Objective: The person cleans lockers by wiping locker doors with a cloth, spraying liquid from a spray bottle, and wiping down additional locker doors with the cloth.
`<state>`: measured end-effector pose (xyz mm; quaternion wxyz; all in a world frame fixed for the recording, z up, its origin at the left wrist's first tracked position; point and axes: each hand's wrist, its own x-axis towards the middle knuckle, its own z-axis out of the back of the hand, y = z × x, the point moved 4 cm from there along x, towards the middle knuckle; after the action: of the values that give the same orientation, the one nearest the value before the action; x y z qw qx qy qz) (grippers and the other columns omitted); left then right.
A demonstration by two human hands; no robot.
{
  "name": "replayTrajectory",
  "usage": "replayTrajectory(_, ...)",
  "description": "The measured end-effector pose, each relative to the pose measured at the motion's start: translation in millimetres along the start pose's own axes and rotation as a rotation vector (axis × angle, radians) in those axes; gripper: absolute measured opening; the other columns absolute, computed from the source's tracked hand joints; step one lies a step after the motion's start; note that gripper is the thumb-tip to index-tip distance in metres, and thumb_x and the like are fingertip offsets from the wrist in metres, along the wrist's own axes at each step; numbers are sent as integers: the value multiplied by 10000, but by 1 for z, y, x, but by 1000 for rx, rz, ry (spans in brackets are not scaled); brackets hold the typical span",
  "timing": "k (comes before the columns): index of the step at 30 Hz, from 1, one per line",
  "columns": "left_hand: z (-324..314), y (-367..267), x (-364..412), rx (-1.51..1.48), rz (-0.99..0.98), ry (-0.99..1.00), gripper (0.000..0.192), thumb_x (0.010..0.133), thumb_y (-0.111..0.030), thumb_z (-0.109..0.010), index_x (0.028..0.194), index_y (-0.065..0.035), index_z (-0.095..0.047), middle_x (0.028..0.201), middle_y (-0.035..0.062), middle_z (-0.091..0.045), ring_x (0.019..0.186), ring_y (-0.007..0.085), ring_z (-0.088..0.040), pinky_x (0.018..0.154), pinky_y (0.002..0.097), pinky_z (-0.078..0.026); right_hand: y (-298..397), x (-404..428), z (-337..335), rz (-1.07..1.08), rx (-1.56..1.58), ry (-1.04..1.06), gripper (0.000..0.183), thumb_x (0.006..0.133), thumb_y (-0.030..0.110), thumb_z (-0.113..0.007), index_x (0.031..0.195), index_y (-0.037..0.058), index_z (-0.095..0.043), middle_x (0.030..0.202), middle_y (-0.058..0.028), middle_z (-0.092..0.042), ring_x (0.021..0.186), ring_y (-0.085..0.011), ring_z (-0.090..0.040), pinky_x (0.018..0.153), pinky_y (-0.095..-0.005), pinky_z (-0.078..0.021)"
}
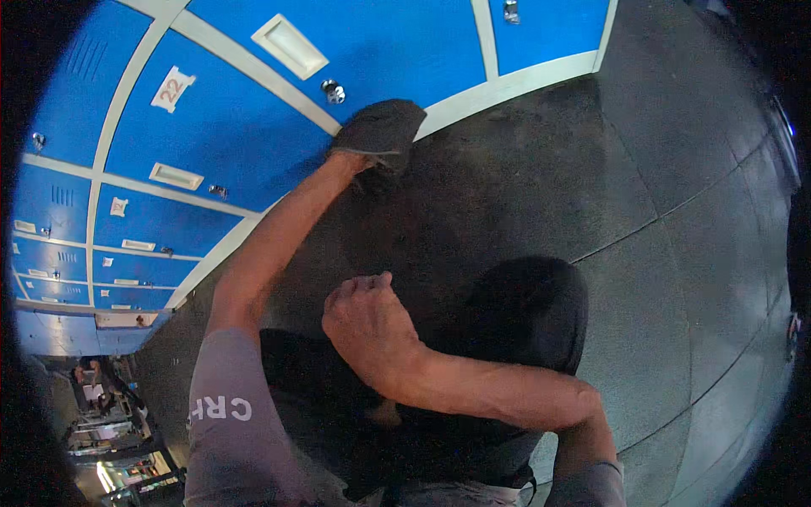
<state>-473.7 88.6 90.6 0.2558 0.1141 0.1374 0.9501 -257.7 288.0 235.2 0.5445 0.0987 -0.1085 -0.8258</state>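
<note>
My left arm reaches forward to the foot of a blue metal locker (pixel 380 57) with pale frame strips. A dark grey fabric piece (pixel 380 130), a glove or a cloth, covers my left hand (pixel 383 142) beyond the wrist; the fingers are hidden. It lies against the pale base strip (pixel 466 104), where the lockers meet the floor. My right hand (pixel 374 329) hangs before my body, back upward and fingers curled into a loose fist. Nothing shows in it, though the palm is turned out of sight. My dark-clothed knee (pixel 532 310) is under the right forearm.
Blue locker doors (pixel 209 127) run away to the left, with recessed pale handles (pixel 291 47) and small metal locks (pixel 332 92). The dark tiled floor (pixel 633 304) spreads to the right. At the far lower left a person (pixel 92 380) appears among cluttered equipment (pixel 108 437).
</note>
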Motion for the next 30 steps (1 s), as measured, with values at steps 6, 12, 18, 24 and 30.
replayTrajectory(6,11,-5,10,-62,73,-74,453,883,-196,-509,1334,-155,-481,1369,140,-473,1277,295,-434,1075,439,-340,-7,-5,10,85,56,-113,217,814,126,-626,968,-23,-655,914,-174,-662,886,-246,-653,816,-383,-520)
replayTrajectory(12,7,-8,27,20,-35,181,433,894,-198,-498,1325,-157,-494,1351,131,-494,1277,294,-434,1070,420,-345,-5,-3,5,44,23,-38,208,816,133,-619,962,-8,-664,925,-162,-660,899,-258,-652,838,-403,-514)
replayTrajectory(18,3,-4,13,-281,70,-104,413,904,-209,-494,1315,-163,-507,1357,140,-490,1293,277,-418,1077,416,-334,-10,-8,12,29,3,-131,211,827,154,-606,960,2,-668,938,-153,-658,910,-267,-649,840,-409,-507)
replayTrajectory(24,23,-20,14,-137,174,-26,369,885,-236,-510,1233,-120,-555,1259,163,-546,1177,348,-498,1003,465,-391,-10,-6,11,62,110,-66,231,826,164,-615,989,9,-666,959,-157,-654,931,-264,-642,864,-423,-496)
replayTrajectory(30,19,-13,25,34,103,-18,377,873,-228,-513,1226,-108,-566,1232,186,-562,1143,358,-521,1008,470,-385,-10,-1,7,36,-14,-49,228,830,158,-607,994,12,-666,961,-160,-652,913,-261,-646,848,-410,-502)
